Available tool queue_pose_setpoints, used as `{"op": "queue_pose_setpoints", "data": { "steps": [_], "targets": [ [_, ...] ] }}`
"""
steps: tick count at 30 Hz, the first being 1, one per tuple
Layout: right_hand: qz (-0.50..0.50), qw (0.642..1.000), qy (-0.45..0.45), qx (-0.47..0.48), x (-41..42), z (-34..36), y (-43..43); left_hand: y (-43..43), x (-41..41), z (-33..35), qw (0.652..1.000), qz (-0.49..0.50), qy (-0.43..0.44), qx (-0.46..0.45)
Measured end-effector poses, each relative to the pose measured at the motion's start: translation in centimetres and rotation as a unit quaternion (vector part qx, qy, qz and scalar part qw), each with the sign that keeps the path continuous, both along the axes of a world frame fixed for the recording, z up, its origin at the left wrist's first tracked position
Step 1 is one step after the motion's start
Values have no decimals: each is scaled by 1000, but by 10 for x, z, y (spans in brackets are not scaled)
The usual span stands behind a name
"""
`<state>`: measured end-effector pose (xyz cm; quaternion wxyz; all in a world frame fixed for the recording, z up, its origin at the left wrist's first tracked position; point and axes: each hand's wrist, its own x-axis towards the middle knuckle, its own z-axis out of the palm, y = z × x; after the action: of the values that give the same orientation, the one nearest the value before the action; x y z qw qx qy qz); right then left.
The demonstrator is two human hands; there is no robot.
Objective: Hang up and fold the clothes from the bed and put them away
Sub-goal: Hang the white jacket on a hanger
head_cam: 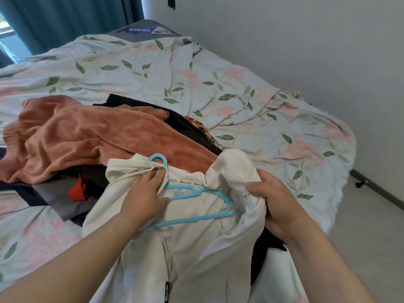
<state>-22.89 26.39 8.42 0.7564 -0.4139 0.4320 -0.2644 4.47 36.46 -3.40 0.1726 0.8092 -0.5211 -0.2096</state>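
A white garment (192, 248) lies open at the near edge of the bed, with a light-blue plastic hanger (196, 217) resting inside its neck, hook pointing away from me. My left hand (144, 193) pinches the white fabric beside the hanger's stem. My right hand (271, 202) grips a bunched fold of the garment's right shoulder. Behind it a salmon-pink fleece (87, 136) is spread over a black garment (185, 125) with a colourful print.
The bed (251, 84) wears a floral sheet. A grey and dark-blue garment with a red patch (65, 193) lies left of the white one. A white wall and grey floor (371, 226) are on the right, teal curtains (65, 18) at the far left.
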Motion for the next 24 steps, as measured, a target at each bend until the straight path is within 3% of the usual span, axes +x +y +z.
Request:
{"op": "queue_pose_setpoints", "data": {
  "steps": [3, 6, 9, 11, 13, 15, 18, 24],
  "targets": [
    [89, 995, 41, 9, 29, -4, 25, -4, 6, 0, 999, -9, 35, 20],
    [234, 960, 151, 11, 55, -24, 44, 0, 17, 4, 988, 2, 155, 12],
    [211, 901, 329, -188, 56, -54, 39, 16, 30, 10, 969, 56, 238, -36],
    [103, 849, 396, -334, 51, -64, 34, 30, 37, 10, 979, 84, 169, -77],
    [49, 796, 440, -414, 49, -71, 31, 45, 43, 3, 987, 112, 66, -90],
    [62, 779, 487, -390, 51, -82, 29, 56, 45, -3, 985, 155, 34, -63],
    [155, 799, 509, -282, 64, -92, 26, 60, 47, -14, 985, 168, -44, -20],
    [294, 743, 482, -359, 80, -105, 30, 45, 64, -27, 997, 71, -16, 19]
  ]
}}
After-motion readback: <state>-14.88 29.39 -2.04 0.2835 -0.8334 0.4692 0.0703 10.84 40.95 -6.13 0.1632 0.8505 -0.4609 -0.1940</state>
